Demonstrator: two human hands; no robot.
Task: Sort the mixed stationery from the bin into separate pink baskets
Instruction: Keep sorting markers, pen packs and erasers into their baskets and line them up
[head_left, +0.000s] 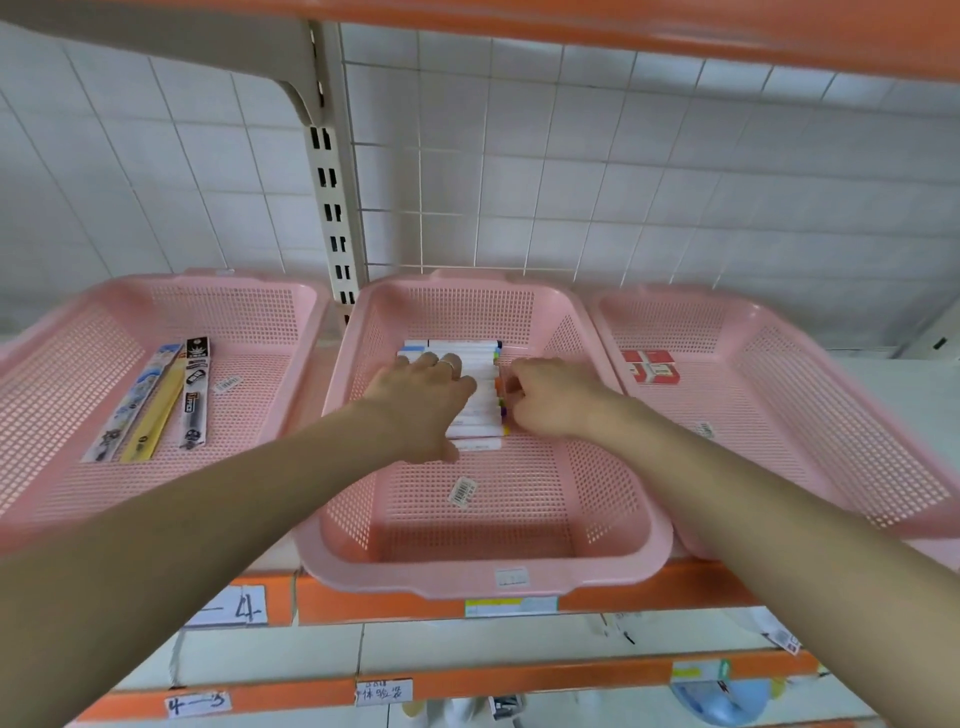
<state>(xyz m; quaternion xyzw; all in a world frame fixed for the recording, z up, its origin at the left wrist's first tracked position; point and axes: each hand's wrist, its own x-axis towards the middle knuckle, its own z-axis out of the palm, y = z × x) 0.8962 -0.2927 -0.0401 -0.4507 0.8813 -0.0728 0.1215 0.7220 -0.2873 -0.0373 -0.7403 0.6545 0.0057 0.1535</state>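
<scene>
Three pink baskets stand side by side on a shelf. In the middle basket (483, 566) lies a row of white markers (480, 358) with coloured caps. My left hand (421, 395) rests flat on top of the markers, fingers spread. My right hand (545, 397) is curled at the cap ends of the row, fingertips against them; whether it grips a marker is hidden. The left basket (67, 467) holds three long flat pen packs (156, 400). The right basket (810, 415) holds a red and white box (652, 366). The bin is out of view.
A loose barcode sticker (462, 491) lies in the middle basket in front of the markers. An orange shelf edge (363, 605) with paper labels runs below the baskets, another orange shelf is overhead, and a slotted upright post (332, 208) stands behind, against white wall tiles.
</scene>
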